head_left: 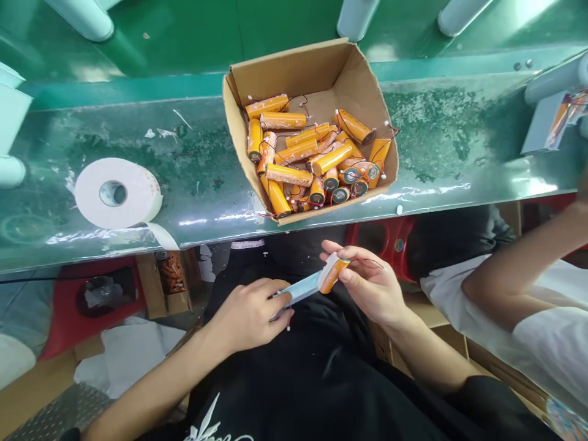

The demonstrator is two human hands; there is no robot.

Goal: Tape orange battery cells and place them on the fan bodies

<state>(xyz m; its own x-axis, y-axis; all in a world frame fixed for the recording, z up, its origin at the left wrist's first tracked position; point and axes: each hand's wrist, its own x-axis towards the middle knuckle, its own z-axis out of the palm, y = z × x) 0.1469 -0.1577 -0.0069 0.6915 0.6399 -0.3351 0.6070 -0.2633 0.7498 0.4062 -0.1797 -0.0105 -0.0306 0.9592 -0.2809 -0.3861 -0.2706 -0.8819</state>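
Looking down over a black shirt (pixel 285 380) first, then at the left hand (pixel 255 312), fingers curled and clamped on a light blue case (pixel 301 288). Got the right hand (pixel 374 291) near it, pinched on an orange battery (pixel 334 277) between thumb and fingers, with white stuff (pixel 326 271) along one side. Holding that one tilted right at the case's end, below the bench edge; can't tell if actually seated. Also spotting a thin wire (pixel 373 261) by the right fingers. Off right, seeing a co-worker's arm (pixel 509 269) and white sleeve (pixel 555 343); off left, a red stool (pixel 98 318) and, beside it, a small box (pixel 150 286) of orange bits (pixel 172 272). Up on the green bench (pixel 197 165), finding a fat tape roll (pixel 89 196), with a loose end (pixel 163 236) reaching the edge. Then a big carton (pixel 289 72) full of batteries (pixel 331 159), lying every which way among red and black wires. Farthest back, just pale pipes (pixel 82 21).
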